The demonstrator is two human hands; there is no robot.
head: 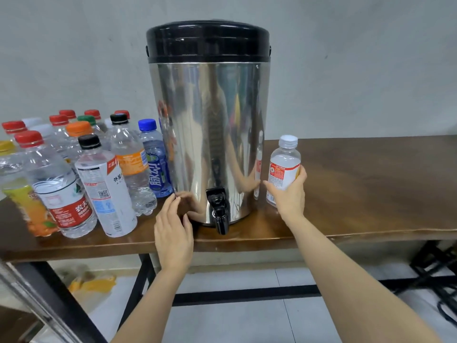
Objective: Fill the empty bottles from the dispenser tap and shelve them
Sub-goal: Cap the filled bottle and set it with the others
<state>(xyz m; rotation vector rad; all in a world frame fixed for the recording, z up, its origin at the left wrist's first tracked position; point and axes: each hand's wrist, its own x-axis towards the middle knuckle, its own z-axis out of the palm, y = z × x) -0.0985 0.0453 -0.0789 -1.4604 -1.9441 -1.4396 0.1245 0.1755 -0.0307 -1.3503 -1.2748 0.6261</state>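
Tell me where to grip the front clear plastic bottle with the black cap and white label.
Probably the shoulder just under the black cap, from above and the front. This clear plastic bottle stands upright, and other bottles crowd its left and back, so its labelled body is hard to encircle.

Brown wooden desk (371, 194) across the middle, its front edge worn and glossy, and a plain grey wall (346, 70) right behind it. Under the desk, black metal legs (138, 276) angle down to a floor of pale tiles (235, 325), and a black bar (247, 292) runs low between them. Below the desk's left end lies a crumpled orange-yellow bag (94, 284). Off the right end there is a black frame (430, 258), with dark cables (445, 305) trailing on the floor. A grey metal rail (24, 298) cuts across the bottom-left corner.
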